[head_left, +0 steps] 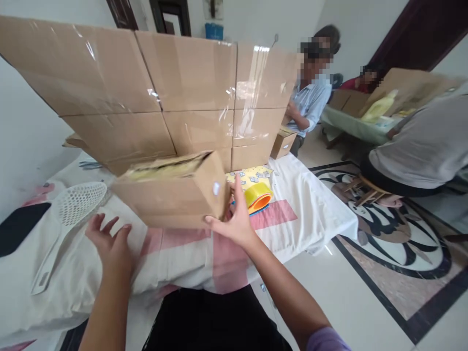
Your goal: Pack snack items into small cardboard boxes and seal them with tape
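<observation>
Right hand (pixel 234 222) gripping a small cardboard box (pixel 171 192), left hand (pixel 109 241) hovering open.

Right hand is clamping the box's right end, thumb up the side, fingers under the bottom edge; the box is sitting tilted just above the cloth-covered surface (pixel 310 214). Left hand is spreading its fingers, holding nothing, just below the box's left end, not touching it. Stack of taped cartons (pixel 175 92) is standing right behind the box, blocking the view ahead. Tape roll (pixel 258 197) is lying just past the right hand, partly hidden by it. White perforated scoop (pixel 69 214) is lying left of the left hand. Other people are sitting well off to the right.
</observation>
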### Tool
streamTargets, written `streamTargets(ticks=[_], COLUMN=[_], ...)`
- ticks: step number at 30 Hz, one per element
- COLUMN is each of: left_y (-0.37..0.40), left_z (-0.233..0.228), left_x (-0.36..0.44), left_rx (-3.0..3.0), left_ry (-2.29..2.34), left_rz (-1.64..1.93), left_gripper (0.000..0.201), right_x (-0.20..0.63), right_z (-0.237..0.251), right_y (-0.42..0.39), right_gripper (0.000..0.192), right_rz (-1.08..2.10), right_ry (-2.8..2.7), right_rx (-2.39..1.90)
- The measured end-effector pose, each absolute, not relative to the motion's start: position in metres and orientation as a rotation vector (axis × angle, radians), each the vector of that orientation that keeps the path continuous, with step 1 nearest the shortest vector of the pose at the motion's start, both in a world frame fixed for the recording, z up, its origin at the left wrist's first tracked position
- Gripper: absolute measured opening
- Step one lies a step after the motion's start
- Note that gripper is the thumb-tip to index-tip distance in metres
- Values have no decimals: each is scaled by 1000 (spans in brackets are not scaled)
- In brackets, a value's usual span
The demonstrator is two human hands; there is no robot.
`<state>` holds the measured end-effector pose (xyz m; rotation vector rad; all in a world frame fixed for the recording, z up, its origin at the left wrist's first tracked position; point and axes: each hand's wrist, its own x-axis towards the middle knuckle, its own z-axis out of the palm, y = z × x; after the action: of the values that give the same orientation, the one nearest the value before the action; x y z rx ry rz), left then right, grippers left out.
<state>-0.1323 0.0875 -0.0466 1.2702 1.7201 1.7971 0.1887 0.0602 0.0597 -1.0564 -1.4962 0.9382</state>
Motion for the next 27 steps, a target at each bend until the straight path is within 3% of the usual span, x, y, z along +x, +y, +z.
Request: streamTargets(ticks=[5,8,12,15,27], left_y=[91,89,89,91,92], left_z=[-46,-46,-50,-54,-52], left_x=[-125,-118,-114,-113,-113], left_rx=[1270,1307,1338,1376,1394], left_ry=[1661,1627,1591,1625,1720], left_rz=[1765,1749,1713,1628,1482], left_gripper=[74,79,87,82,63], right_x=[280,351,439,481,458], right_z=[72,69,46,29,-5], right_y=[20,10,23,51,226], right_gripper=[119,136,139,140,138], right_rz=[304,238,199,117,111], right_ry=[-1199,-1105,-946,-836,-957], right_rx=[-1164,-1322,-1621,-1887,-2143])
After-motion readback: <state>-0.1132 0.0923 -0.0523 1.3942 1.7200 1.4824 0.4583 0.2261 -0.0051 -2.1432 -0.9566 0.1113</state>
